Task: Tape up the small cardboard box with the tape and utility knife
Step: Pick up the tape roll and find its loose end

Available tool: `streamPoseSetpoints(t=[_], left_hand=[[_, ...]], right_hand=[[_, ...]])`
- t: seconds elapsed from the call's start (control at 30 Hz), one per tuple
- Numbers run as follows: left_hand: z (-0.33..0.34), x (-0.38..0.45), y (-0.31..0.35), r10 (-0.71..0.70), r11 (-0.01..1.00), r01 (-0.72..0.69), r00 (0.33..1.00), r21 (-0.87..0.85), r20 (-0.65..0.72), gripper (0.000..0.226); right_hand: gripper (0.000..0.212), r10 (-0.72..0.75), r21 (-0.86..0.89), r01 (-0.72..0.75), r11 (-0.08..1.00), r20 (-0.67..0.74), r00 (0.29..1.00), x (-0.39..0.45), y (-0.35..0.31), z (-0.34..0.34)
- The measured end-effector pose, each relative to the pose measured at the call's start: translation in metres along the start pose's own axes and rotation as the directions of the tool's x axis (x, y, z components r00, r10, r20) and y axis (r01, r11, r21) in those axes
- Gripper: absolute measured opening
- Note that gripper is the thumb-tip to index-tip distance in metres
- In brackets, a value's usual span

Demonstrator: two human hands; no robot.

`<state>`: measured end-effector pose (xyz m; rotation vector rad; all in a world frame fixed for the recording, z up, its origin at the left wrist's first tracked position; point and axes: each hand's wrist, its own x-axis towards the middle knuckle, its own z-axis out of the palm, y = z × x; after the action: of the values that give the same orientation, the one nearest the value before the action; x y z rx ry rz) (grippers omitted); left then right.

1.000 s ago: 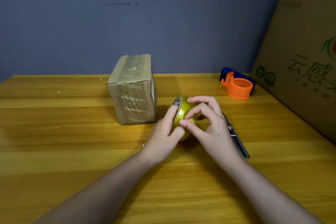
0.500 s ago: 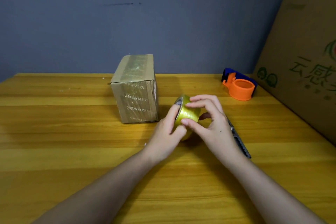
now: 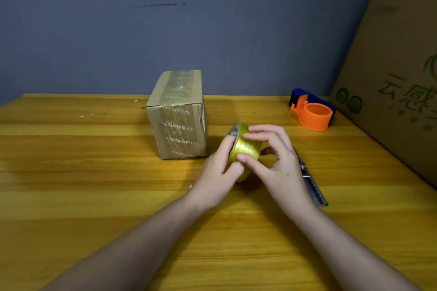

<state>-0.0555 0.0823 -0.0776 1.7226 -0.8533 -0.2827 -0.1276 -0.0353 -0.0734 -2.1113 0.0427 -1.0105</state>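
Box [image 3: 177, 116] closed, taped; both hands grip tape roll [image 3: 244, 146].

Small cardboard box [image 3: 178, 114] stood at 10 o'clock from both hands, near, narrow gap between. Utility knife [image 3: 311, 178] lay at 3 o'clock, partly under right wrist. Orange tape dispenser [image 3: 313, 113] sat at 1 o'clock, well apart. Large cardboard carton [image 3: 397, 78] walled off right table edge. Bare table [image 3: 71, 184] stretched open from 7 to 9 o'clock.
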Motion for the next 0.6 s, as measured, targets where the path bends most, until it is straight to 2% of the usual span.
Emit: streamPoseSetpoints(t=[0.1,0.2,0.27,0.4,0.6], left_hand=[[-0.001,0.000,-0.002,0.004,1.000,-0.004,1.000,0.027,0.009,0.053],[0.003,-0.003,0.000,0.042,0.994,-0.048,0.997,0.098,0.060,0.074],[0.005,-0.003,0.002,0.058,0.993,-0.063,0.997,0.103,0.053,0.080],[0.002,-0.002,0.004,0.055,0.996,-0.057,0.998,0.065,0.033,0.083],[0.003,-0.002,0.003,0.072,0.987,-0.079,0.996,0.142,0.053,0.075]], right_hand=[[0.023,0.013,0.004,-0.013,1.000,0.005,1.000,0.004,-0.002,-0.003],[0.009,0.038,0.037,-0.037,0.999,-0.029,0.999,0.009,-0.003,-0.012],[0.011,0.011,-0.014,-0.012,1.000,-0.021,1.000,0.010,-0.003,-0.016],[0.015,-0.021,-0.067,0.021,0.998,0.004,1.000,0.010,-0.003,-0.018],[0.011,-0.086,-0.137,0.085,0.987,-0.001,0.996,0.010,-0.002,-0.023]])
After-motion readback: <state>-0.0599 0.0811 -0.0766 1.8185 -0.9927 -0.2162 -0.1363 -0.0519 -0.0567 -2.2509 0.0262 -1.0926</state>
